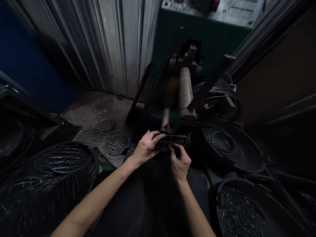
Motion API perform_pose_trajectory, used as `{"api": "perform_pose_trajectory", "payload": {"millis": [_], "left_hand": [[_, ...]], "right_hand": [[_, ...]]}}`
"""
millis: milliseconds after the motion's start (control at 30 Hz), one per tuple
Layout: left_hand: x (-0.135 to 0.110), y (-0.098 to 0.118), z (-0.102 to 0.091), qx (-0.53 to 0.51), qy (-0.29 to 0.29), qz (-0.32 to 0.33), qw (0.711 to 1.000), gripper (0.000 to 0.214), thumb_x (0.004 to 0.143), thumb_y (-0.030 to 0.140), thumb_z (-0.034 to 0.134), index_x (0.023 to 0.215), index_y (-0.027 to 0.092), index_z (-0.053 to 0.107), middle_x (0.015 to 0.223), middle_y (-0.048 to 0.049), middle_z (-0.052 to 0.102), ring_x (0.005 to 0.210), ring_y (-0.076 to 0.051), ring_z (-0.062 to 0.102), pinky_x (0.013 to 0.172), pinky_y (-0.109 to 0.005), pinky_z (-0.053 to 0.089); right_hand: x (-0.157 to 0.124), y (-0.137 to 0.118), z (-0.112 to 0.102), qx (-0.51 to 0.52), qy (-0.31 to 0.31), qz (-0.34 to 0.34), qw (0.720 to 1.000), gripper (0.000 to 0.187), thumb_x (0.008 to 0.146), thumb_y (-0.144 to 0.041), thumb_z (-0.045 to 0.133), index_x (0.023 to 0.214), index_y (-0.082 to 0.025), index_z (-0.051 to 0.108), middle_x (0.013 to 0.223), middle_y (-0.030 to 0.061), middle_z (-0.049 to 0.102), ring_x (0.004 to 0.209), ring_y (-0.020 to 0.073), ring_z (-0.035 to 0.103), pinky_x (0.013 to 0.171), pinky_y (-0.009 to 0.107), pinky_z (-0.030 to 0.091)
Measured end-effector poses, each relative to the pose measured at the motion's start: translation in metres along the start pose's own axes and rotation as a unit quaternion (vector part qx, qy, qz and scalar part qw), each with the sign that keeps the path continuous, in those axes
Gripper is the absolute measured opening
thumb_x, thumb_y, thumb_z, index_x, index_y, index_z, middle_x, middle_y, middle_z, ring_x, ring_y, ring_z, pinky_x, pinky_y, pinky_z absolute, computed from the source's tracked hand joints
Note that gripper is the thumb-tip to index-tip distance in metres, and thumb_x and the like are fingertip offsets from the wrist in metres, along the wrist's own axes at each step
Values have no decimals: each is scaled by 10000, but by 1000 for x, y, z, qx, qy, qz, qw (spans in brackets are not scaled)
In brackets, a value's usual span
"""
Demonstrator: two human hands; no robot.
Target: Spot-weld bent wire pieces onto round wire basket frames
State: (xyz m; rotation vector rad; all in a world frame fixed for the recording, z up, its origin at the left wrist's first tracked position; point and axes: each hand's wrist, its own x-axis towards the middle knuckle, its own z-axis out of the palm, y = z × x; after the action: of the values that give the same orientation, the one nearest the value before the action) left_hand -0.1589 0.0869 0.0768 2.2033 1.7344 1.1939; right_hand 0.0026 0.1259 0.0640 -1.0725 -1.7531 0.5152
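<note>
A small round wire basket or cage (181,141) is held close to the lower arm of a green machine (166,118). My left hand (147,144) is closed round its left side, thumb and fingers on the wires. At the near rim my right hand (180,159) pinches with thumb and forefinger; whether a small part sits between those fingertips is too dark to tell. Above the basket juts the machine's thick upper cylinder (186,93).
On the left, a large tub (95,158) is heaped with round wire grids. More wire grids (117,142) lie on the floor. To the right stand a basin (256,161) with wire rings and another basin (269,194) with small metal pieces. Corrugated metal wall (111,42) behind.
</note>
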Motion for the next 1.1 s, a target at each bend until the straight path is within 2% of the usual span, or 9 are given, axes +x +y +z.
{"api": "perform_pose_trajectory", "payload": {"millis": [467, 700, 900, 1000, 1100], "left_hand": [[6, -2, -2, 9, 6, 2, 1000, 577, 746, 132, 639, 1281, 199, 433, 1186, -91, 523, 1117, -213, 529, 1061, -475, 371], [5, -5, -1, 64, 23, 33, 997, 532, 767, 113, 614, 1268, 178, 447, 1182, -106, 532, 1109, -223, 535, 1052, -505, 362], [7, -8, 3, 88, 23, 41, 995, 568, 764, 111, 611, 1287, 226, 424, 1186, -75, 529, 1115, -206, 525, 1063, -482, 353], [9, -12, 3, 76, 24, 34, 996, 555, 766, 133, 607, 1282, 204, 416, 1191, -87, 536, 1126, -208, 523, 1062, -468, 359], [5, -9, -5, 41, 20, 32, 998, 579, 760, 148, 607, 1291, 192, 380, 1198, -86, 552, 1141, -208, 523, 1070, -466, 354]], "right_hand": [[5, 4, 5, 0, 7, -2, 1000, 169, 843, -328, 588, 843, -169, 643, 788, 28, 677, 708, 139, 628, 699, 244, 490], [4, 6, 10, 22, -3, 0, 1000, 183, 858, -340, 553, 835, -175, 630, 784, 29, 666, 711, 144, 621, 700, 263, 492], [5, -1, 13, 25, 9, 18, 999, 214, 870, -365, 524, 828, -181, 624, 774, 21, 666, 718, 146, 620, 707, 272, 491], [-2, -8, 0, 42, 12, 37, 998, 211, 850, -366, 556, 930, -186, 633, 886, 43, 682, 811, 160, 634, 757, 284, 497], [-21, -6, -40, 24, 25, 71, 997, 273, 823, -357, 598, 1043, -195, 620, 985, 55, 673, 871, 171, 630, 793, 303, 495]]}}
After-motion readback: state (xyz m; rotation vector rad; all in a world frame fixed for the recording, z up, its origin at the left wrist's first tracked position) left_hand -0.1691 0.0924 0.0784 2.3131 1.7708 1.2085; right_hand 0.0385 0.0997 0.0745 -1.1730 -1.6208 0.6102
